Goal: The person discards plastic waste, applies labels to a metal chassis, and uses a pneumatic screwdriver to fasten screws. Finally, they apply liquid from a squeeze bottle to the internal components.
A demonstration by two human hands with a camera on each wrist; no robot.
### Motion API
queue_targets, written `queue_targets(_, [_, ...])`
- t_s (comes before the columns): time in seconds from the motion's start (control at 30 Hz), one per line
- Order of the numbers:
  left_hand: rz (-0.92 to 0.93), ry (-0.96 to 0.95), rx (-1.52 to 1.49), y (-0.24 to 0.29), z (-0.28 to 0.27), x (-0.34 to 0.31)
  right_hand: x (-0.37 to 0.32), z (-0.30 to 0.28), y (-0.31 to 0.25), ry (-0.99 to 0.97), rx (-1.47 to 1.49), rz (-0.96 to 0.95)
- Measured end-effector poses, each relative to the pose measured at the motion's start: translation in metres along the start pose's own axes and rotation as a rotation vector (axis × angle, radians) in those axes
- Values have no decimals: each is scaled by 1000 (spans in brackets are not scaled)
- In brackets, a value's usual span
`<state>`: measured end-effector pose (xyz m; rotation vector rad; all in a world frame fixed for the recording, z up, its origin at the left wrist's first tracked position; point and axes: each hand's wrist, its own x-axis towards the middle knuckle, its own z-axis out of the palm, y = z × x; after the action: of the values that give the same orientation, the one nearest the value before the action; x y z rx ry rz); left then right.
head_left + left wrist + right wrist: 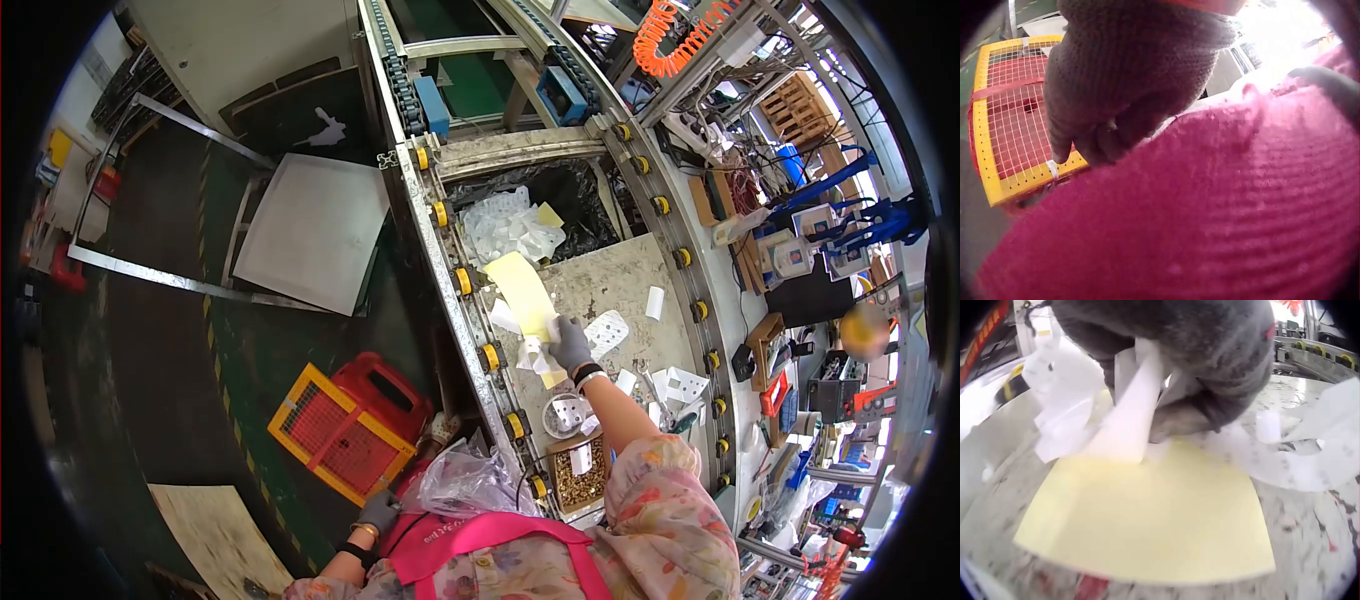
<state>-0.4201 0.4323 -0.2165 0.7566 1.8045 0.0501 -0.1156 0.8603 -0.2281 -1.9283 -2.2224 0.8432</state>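
My right hand point(572, 347), in a grey glove, is over the worn worktop and grips crumpled white paper point(1129, 415). A long pale yellow sheet point(520, 288) runs away from the fingers toward the bin. In the right wrist view, yellow sheet also lies spread below the fingers. White perforated pieces point(606, 333) lie beside this hand. My left hand point(379, 512), gloved too, hangs low at my side against the pink apron point(1166, 206). Its fingers are loosely curled, with nothing visible in them.
A black-lined bin point(590, 195) at the worktop's far end holds white scraps point(505, 225). Close to me are a box of small brass-coloured parts point(580, 490) and a round clear dish point(564, 414). Roller rails point(463, 281) flank the worktop. A red-and-yellow mesh-fronted fan point(345, 435) stands left.
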Motion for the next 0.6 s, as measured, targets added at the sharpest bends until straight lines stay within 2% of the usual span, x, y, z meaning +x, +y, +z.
queue_targets(0.07, [-5,3,12,-1,3,2,32,9,4,-11,103,-123])
queue_targets(0.17, [-38,-3,16,-3,6,-4,84,18,-23,16,61,-139])
queue_targets(0.2, [-43,2,12,-4,8,-8,89,3,-53,-13,215,-106])
queue_targets(0.27, [-60,23,-4,-5,9,-13,143,40,-53,233,158,-200])
queue_targets(0.37, [-53,76,-34,-17,19,-20,170,12,-109,88,235,-257])
queue_targets(0.4, [-53,84,-39,-19,20,-21,173,0,-126,-26,225,-211])
queue_targets(0.47, [-46,91,-52,-18,21,-25,174,-13,-142,-24,171,-219])
queue_targets(0.57, [-84,97,-72,-8,15,-29,144,-43,-146,146,72,-288])
queue_targets(0.6, [-79,84,-82,-8,14,-28,126,-60,-145,107,89,-329])
